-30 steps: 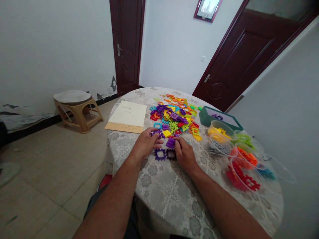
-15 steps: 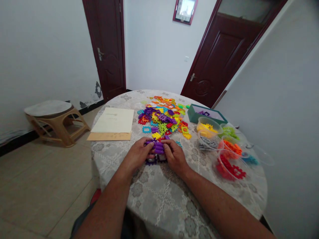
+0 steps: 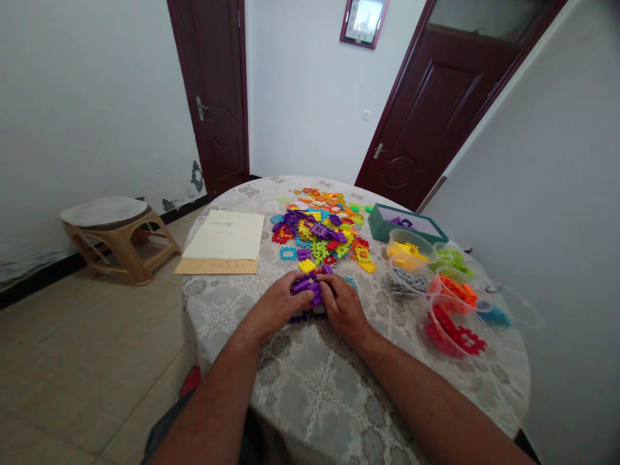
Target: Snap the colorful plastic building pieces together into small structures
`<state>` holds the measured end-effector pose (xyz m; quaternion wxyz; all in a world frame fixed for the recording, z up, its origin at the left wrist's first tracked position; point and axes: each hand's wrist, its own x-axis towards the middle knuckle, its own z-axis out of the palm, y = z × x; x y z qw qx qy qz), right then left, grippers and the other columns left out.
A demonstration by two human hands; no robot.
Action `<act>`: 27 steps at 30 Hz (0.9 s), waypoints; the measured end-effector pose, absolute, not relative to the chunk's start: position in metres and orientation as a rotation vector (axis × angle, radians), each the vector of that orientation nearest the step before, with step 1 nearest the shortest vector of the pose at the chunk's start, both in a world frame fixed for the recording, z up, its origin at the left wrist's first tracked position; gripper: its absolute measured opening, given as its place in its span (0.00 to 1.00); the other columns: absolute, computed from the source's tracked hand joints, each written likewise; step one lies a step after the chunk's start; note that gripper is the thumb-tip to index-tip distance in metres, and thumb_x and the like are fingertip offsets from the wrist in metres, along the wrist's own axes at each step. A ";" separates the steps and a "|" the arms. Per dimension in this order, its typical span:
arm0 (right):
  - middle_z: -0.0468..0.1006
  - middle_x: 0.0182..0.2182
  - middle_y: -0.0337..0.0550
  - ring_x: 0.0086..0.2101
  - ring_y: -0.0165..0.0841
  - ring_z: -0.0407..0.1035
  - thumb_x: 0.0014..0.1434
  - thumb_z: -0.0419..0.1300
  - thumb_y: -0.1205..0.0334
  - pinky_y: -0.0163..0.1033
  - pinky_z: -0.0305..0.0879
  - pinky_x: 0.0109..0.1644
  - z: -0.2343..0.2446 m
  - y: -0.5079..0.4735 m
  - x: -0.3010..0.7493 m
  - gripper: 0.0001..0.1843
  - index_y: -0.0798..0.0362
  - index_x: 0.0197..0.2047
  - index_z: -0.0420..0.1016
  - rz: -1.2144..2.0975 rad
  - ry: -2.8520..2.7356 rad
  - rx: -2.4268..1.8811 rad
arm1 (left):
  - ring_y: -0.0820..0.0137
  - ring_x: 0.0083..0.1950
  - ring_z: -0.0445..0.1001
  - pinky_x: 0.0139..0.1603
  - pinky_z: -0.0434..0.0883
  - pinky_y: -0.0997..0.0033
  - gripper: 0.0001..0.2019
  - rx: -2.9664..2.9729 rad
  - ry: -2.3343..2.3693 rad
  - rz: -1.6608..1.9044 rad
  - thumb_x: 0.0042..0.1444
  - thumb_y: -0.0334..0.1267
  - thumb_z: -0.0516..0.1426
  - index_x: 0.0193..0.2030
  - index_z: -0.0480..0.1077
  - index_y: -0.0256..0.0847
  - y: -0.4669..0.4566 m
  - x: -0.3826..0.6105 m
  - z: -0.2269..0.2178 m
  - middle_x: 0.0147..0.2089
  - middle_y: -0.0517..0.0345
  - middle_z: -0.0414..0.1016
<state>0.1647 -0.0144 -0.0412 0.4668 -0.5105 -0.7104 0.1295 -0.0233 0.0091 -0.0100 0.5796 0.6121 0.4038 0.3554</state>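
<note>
Both my hands meet over a small stack of purple plastic building pieces (image 3: 307, 287) near the middle of the round table (image 3: 320, 381). My left hand (image 3: 277, 304) grips the stack from the left with curled fingers. My right hand (image 3: 343, 306) pinches it from the right. More purple pieces lie flat under the hands, mostly hidden. A heap of mixed coloured pieces (image 3: 322, 230) is spread just beyond my hands.
A white booklet on a brown envelope (image 3: 223, 240) lies at the left. A teal box (image 3: 405, 225) and several clear tubs of sorted pieces stand at the right: yellow (image 3: 409, 250), orange (image 3: 456, 288), red (image 3: 454, 329). A wooden stool (image 3: 115, 236) stands on the floor, left.
My hands have come together: each held its own purple pieces apart a second ago, and now both press on one stack. The camera view has shifted right.
</note>
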 end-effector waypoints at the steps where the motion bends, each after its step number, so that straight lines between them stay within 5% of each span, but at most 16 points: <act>1: 0.83 0.44 0.46 0.45 0.38 0.78 0.73 0.54 0.61 0.42 0.72 0.51 -0.041 -0.015 0.164 0.11 0.49 0.50 0.78 0.308 -1.752 -1.242 | 0.58 0.52 0.79 0.55 0.76 0.59 0.25 1.504 0.976 0.826 0.56 0.42 0.66 0.59 0.73 0.38 0.009 -0.024 -0.009 0.55 0.47 0.80; 9: 0.76 0.52 0.51 0.51 0.42 0.72 0.69 0.61 0.59 0.49 0.70 0.58 -0.036 -0.018 0.167 0.15 0.49 0.57 0.75 0.251 -1.770 -1.201 | 0.61 0.46 0.79 0.47 0.75 0.65 0.23 1.595 1.012 0.788 0.55 0.38 0.62 0.58 0.71 0.38 0.007 -0.019 -0.010 0.50 0.48 0.81; 12: 0.76 0.56 0.49 0.52 0.42 0.73 0.66 0.66 0.57 0.50 0.70 0.59 -0.035 -0.016 0.172 0.27 0.47 0.66 0.70 0.475 -1.735 -1.268 | 0.63 0.43 0.79 0.42 0.75 0.68 0.25 1.528 0.987 0.742 0.55 0.36 0.60 0.60 0.68 0.39 0.005 -0.015 -0.008 0.50 0.48 0.81; 15: 0.79 0.52 0.44 0.49 0.39 0.75 0.65 0.66 0.58 0.48 0.71 0.57 -0.034 -0.015 0.174 0.28 0.45 0.66 0.69 0.774 -1.702 -1.233 | 0.64 0.42 0.80 0.42 0.76 0.68 0.27 1.535 0.951 0.701 0.56 0.34 0.57 0.64 0.64 0.39 0.004 -0.012 -0.008 0.51 0.46 0.80; 23: 0.79 0.38 0.38 0.34 0.32 0.75 0.59 0.70 0.61 0.36 0.71 0.35 -0.004 -0.023 0.183 0.22 0.47 0.55 0.70 1.218 -1.620 -1.157 | 0.63 0.37 0.81 0.45 0.75 0.63 0.50 1.726 0.952 0.576 0.58 0.31 0.55 0.82 0.31 0.41 -0.004 -0.010 -0.004 0.44 0.51 0.83; 27: 0.78 0.32 0.34 0.25 0.29 0.71 0.60 0.68 0.61 0.31 0.66 0.24 0.015 -0.030 0.189 0.21 0.49 0.54 0.67 1.444 -1.613 -1.200 | 0.66 0.34 0.80 0.42 0.74 0.65 0.48 1.707 0.885 0.522 0.63 0.35 0.55 0.83 0.31 0.46 -0.012 -0.008 0.001 0.47 0.50 0.83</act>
